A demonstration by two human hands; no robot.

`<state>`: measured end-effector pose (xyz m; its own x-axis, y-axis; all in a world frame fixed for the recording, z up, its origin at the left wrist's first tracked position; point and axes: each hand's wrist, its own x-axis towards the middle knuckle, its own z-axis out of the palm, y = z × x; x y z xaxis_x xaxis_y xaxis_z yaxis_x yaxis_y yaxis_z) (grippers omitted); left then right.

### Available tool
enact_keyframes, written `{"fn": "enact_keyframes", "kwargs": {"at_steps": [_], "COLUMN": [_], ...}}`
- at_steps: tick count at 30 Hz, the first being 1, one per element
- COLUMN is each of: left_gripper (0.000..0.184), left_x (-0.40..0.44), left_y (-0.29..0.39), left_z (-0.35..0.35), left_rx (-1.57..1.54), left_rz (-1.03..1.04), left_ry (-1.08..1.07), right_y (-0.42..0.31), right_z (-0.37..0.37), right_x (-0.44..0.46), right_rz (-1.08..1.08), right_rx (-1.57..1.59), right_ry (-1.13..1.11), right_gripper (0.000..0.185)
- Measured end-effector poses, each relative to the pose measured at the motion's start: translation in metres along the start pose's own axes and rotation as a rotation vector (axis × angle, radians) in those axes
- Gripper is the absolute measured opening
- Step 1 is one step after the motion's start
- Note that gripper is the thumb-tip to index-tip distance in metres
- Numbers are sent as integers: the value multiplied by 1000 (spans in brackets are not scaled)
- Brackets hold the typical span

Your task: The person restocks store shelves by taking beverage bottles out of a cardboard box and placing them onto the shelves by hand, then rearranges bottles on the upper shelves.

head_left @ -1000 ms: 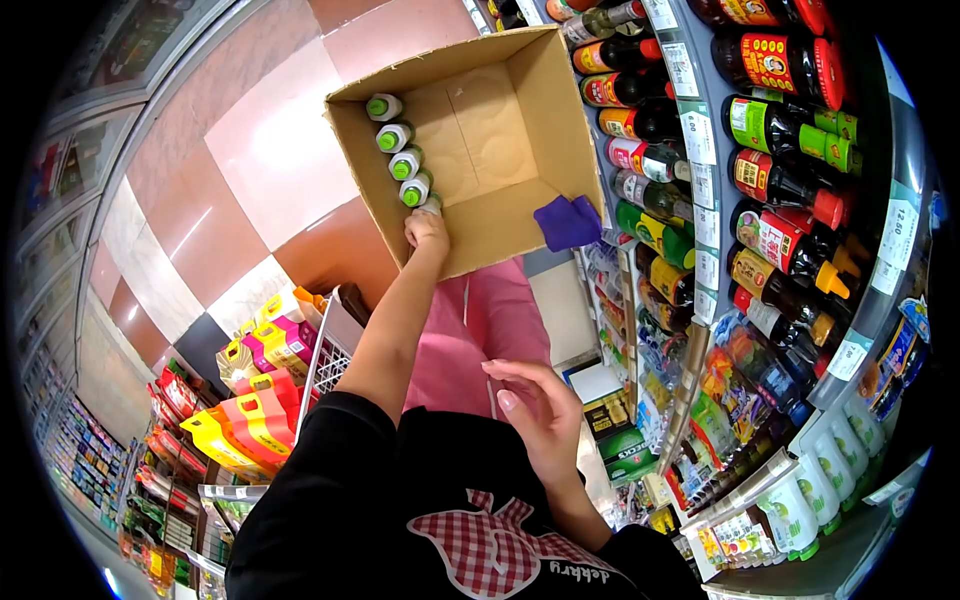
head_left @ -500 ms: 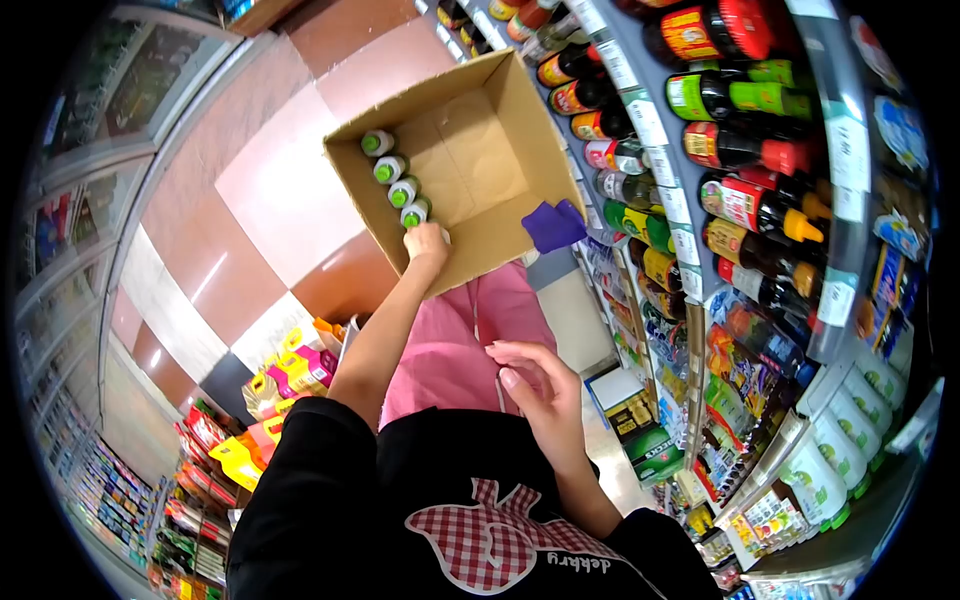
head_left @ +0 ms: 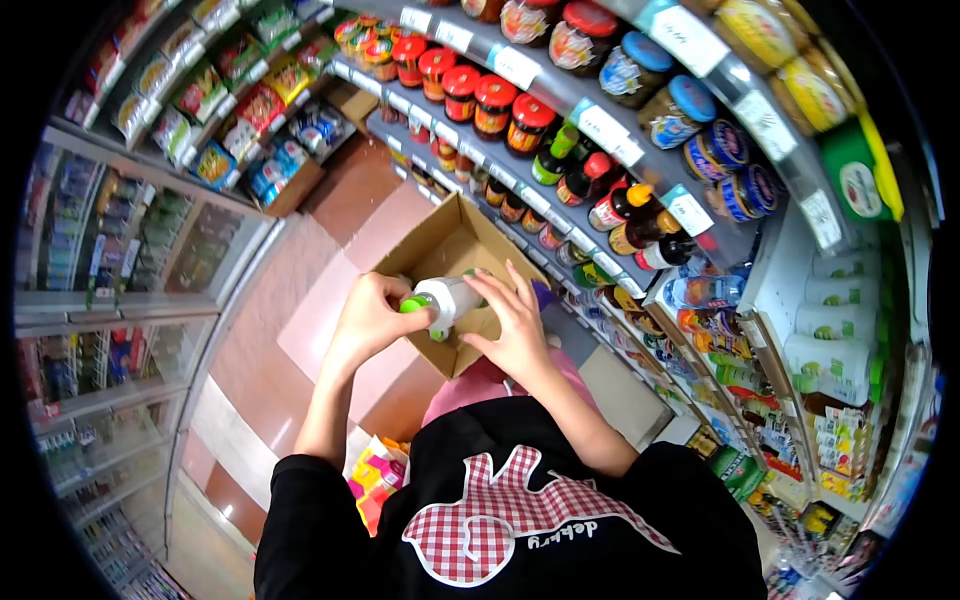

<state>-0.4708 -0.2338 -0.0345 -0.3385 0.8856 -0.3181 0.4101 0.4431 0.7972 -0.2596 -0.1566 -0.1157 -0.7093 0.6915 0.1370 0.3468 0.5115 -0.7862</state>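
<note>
Over the cardboard box (head_left: 470, 225) a white bottle (head_left: 452, 298) with a green cap is held between both hands, lying nearly sideways. My left hand (head_left: 372, 318) grips its cap end, at the left. The fingers of my right hand (head_left: 508, 322) close round the other end. Below it, part of another green-capped bottle (head_left: 438, 334) shows inside the box. The rest of the box's contents is mostly hidden by my hands. A piece of purple cloth (head_left: 543, 294) hangs at the box's right edge.
Shelves with red-lidded jars (head_left: 495, 105) and sauce bottles (head_left: 620, 205) run along the top and right. White bottles (head_left: 830, 365) stand on a shelf at the far right. Glass-door cabinets (head_left: 120, 240) line the left. Colourful packages (head_left: 378, 475) are beside my left arm.
The view has turned toward the shelves. My left hand has lifted a bottle out of the box's row, and my right hand has come up from my lap to hold it too.
</note>
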Motion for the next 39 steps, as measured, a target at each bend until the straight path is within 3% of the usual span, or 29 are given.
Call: {"fn": "enact_keyframes", "kwargs": {"at_steps": [4,8,12,14,17,18,20,23,29,32,36,39], "left_gripper": [30,30,43,50,51,42,29,24,47,50,44,38], "left_x": [-6,4,17,29,19,15,-1,-34,-36,-26,0,17], "left_y": [65,118,173,184,217,221,233,252,271,286,293,303], "left_z": [-41,-64,-65,-56,-29,-15,10,56,163,210,243,254], "left_rx": [-46,-85,40,44,254,179,65,46,128,19,21,-166], "left_rz": [89,184,177,281,450,575,625,800,988,890,952,871], "left_ry": [-89,-206,-242,-273,-168,-121,-70,104,-42,-107,-122,-343], "right_y": [-21,-39,-56,-60,-63,-67,-65,-63,-52,-38,-18,-4], "right_z": [-28,-58,-92,-109,-135,-148,-163,-190,-236,-249,-261,-266], "right_x": [18,23,14,5,-21,-30,-47,-76,-115,-115,-119,-123], "right_rz": [-112,-204,-169,-122,12,54,29,42,140,191,309,287], "right_rx": [-75,-23,66,105,275,341,553,483,179,65,-30,-100], "right_ry": [165,269,353,364,360,330,390,569,1005,1176,1217,1204], "right_gripper": [81,64,52,54,57,55,57,56,54,56,53,59]}}
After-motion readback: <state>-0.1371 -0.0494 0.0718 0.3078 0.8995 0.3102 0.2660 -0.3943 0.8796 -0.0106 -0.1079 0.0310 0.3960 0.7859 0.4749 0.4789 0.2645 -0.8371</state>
